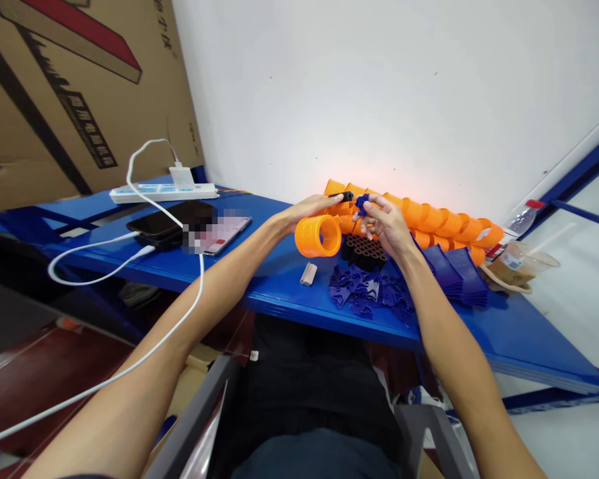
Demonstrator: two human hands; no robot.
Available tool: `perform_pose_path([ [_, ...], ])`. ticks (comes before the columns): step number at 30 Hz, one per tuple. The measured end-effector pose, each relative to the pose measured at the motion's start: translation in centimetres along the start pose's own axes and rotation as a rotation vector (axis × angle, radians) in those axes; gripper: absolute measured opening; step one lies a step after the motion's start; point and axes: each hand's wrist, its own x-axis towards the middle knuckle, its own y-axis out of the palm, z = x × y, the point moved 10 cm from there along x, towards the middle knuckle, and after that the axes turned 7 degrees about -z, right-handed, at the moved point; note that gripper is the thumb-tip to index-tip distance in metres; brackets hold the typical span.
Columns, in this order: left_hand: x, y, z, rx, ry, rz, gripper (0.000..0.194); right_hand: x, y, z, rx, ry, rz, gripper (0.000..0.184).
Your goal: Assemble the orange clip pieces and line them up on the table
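Note:
My left hand point(309, 209) is closed on a small black cylinder point(347, 196) that points to the right. Just to its right, my right hand point(385, 219) pinches a small dark blue plastic piece point(362, 203); a narrow gap appears between the two parts. An orange ring-shaped tube point(318, 237) stands below my left hand; I cannot tell whether the hand touches it. Under my hands sits a block of black cylinders point(363, 251). A pile of small blue plastic pieces point(372, 289) lies nearer the table's front edge.
Rows of orange tubes point(444, 219) line the wall. Stacked blue sheets point(454, 273), a clear bottle point(522, 219) and a plastic cup point(522, 263) stand right. A beige piece point(308, 274) lies near the front. Left are phones point(224, 234), a power strip point(164, 193) and white cables.

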Motion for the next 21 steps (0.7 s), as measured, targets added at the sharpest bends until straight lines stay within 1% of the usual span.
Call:
perform_pose_path([
  [3,0.0,0.0,0.0,0.009,-0.003,0.0,0.038,-0.1,0.0,-0.1,-0.021,0.018,-0.02,0.07],
  [7,0.1,0.2,-0.2,-0.01,0.038,0.019,0.04,0.0,0.3,-0.3,0.096,0.028,-0.023,0.065],
  [11,0.5,-0.4,-0.1,0.039,0.085,-0.008,0.045,-0.1,0.6,-0.8,0.182,0.079,-0.018,0.058],
  [14,0.6,-0.6,0.0,0.122,0.102,-0.014,0.045,-0.2,0.6,-1.1,0.194,0.12,-0.029,0.053],
  [18,0.4,-1.1,-0.5,0.309,0.128,-0.085,0.04,-0.1,0.3,-1.3,0.185,0.159,-0.056,0.051],
  [21,0.5,-1.0,-1.0,0.4,0.179,-0.1,0.035,-0.1,0.1,-1.5,0.166,0.185,-0.066,0.049],
])
